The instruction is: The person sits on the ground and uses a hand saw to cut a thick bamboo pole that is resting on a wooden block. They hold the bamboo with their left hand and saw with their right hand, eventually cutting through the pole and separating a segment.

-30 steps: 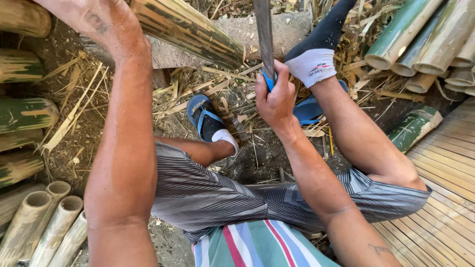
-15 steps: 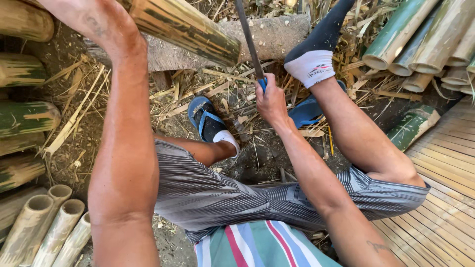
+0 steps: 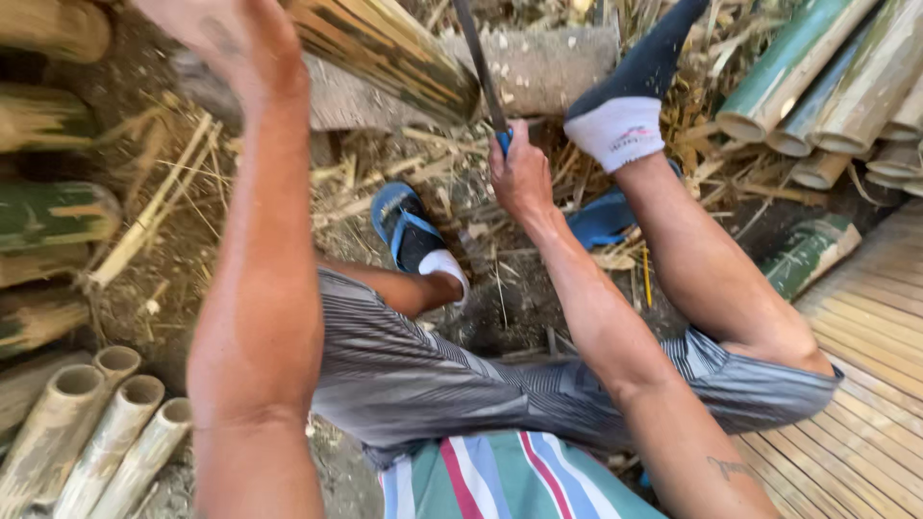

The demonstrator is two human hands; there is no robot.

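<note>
**On the stone block: bamboo pole steadied, blade raised**

Across the grey stone block a thick bamboo pole is laid at a slant, its cut end reaching just past the block's near edge. The pole is held down from above by the left hand; the hand is blurred and partly cropped, so it cannot be told whether the fingers are wrapped round the pole or merely pressed upon it. The right hand is closed firmly on the blue handle of a long dark blade, which is seen rising just in front of the block, close beside the pole's end.

The pole is judged stiff, hollow and fairly heavy for its width. A smooth, waxy skin is to be expected, liable to roll on the stone, so a hold well back from the cut end is advised, clear of the blade. Splintered edges at the end should be treated as sharp.

The pole's surface is noted as yellow-green, streaked lengthwise with darker lines and dry patches. A blue sandal is seen below the block, among dry husks. To the right of the block, green bamboo lengths are stacked.
</note>
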